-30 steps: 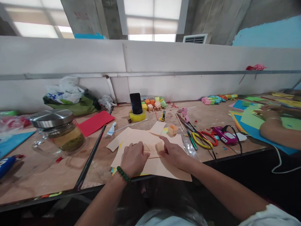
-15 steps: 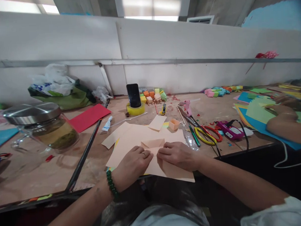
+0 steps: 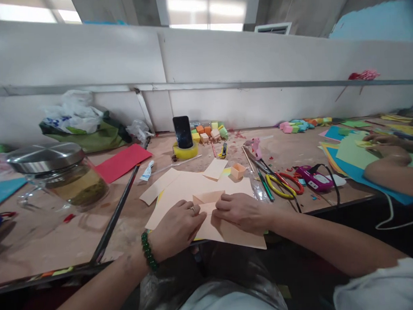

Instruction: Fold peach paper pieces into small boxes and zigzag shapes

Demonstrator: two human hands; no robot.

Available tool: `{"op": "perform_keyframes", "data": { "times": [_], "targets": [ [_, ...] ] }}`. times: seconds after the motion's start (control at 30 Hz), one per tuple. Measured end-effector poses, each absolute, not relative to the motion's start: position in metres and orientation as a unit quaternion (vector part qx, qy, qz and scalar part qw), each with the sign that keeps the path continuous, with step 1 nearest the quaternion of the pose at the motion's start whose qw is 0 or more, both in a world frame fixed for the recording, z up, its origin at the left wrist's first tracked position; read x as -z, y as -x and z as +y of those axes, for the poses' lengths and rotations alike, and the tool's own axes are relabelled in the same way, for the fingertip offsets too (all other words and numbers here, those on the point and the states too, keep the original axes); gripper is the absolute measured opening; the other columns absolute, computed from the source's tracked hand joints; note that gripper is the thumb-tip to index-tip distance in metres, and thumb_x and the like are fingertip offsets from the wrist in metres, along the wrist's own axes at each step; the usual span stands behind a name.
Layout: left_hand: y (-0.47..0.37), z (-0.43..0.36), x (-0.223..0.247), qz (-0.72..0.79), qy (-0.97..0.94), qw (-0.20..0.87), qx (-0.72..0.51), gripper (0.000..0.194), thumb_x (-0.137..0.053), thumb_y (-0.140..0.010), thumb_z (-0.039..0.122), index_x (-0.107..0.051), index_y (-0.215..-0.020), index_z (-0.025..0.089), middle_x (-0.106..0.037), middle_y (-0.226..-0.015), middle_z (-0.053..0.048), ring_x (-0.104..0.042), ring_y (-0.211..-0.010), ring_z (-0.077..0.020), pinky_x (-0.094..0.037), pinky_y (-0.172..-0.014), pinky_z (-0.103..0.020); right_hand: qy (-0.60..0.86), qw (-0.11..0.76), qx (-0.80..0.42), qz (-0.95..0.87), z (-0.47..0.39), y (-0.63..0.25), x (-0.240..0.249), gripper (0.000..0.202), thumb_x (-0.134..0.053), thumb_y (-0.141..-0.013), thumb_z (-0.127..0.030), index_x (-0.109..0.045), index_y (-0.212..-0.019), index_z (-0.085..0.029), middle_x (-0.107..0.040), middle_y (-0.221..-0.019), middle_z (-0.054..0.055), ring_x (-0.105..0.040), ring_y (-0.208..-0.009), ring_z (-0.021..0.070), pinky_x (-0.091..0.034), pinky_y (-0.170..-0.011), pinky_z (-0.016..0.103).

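Nearside of the box (image 3: 238, 171), left hand (image 3: 177, 224) and right hand (image 3: 244, 211) apparently pinch folded paper (image 3: 208, 198), likely light, crease-prone, best gripped edgewise.

Hands (image 3: 244, 211) at peach paper (image 3: 210, 197); phone (image 3: 183, 132) beyond

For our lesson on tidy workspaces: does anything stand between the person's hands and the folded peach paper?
Nothing visible: left hand and right hand both appear to touch the folded peach paper, partly hiding it. The small open paper box stands beyond the right hand, not in between.
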State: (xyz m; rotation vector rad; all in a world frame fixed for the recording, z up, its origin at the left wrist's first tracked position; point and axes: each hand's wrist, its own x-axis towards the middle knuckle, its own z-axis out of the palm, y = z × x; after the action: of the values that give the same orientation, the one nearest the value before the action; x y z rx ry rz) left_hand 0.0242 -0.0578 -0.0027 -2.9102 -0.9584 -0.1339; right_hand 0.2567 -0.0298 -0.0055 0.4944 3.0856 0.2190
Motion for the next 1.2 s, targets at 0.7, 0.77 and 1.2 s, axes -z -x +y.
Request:
{"op": "perform_keyframes", "data": {
  "times": [0.7,0.77,1.2],
  "targets": [
    [-0.012,-0.065,0.005,-0.335,0.935,-0.042,0.113,0.020,-0.044,-0.089,0.017,-0.063,-0.093,0.017,-0.065,-0.091,-0.009,-0.056,-0.086,-0.0220,-0.046,-0.081,-0.036,-0.265,-0.072,-0.053,0.960,-0.039,-0.279,0.018,0.021,-0.048,-0.084,-0.004,-0.065,-0.094,-0.011,-0.064,-0.095,0.011,-0.052,-0.085,0.0217,-0.048,-0.072,0.031],
    [-0.021,-0.064,0.002,-0.341,0.936,-0.012,0.081,0.018,-0.045,-0.089,0.021,-0.063,-0.094,0.018,-0.061,-0.085,-0.008,-0.053,-0.081,-0.0227,-0.044,-0.075,-0.036,-0.239,-0.054,-0.057,0.968,-0.036,-0.266,0.012,0.021,-0.050,-0.083,-0.006,-0.063,-0.098,-0.011,-0.064,-0.094,0.010,-0.052,-0.089,0.0221,-0.047,-0.076,0.033],
    [0.000,-0.055,0.015,-0.380,0.893,-0.165,0.175,0.014,-0.049,-0.085,0.018,-0.062,-0.091,0.018,-0.061,-0.102,-0.008,-0.056,-0.097,-0.0215,-0.047,-0.085,-0.034,-0.265,-0.080,0.057,0.959,-0.036,-0.268,0.012,0.020,-0.046,-0.087,-0.008,-0.063,-0.095,-0.015,-0.063,-0.097,0.010,-0.054,-0.091,0.0192,-0.047,-0.078,0.030]
  ]
}}
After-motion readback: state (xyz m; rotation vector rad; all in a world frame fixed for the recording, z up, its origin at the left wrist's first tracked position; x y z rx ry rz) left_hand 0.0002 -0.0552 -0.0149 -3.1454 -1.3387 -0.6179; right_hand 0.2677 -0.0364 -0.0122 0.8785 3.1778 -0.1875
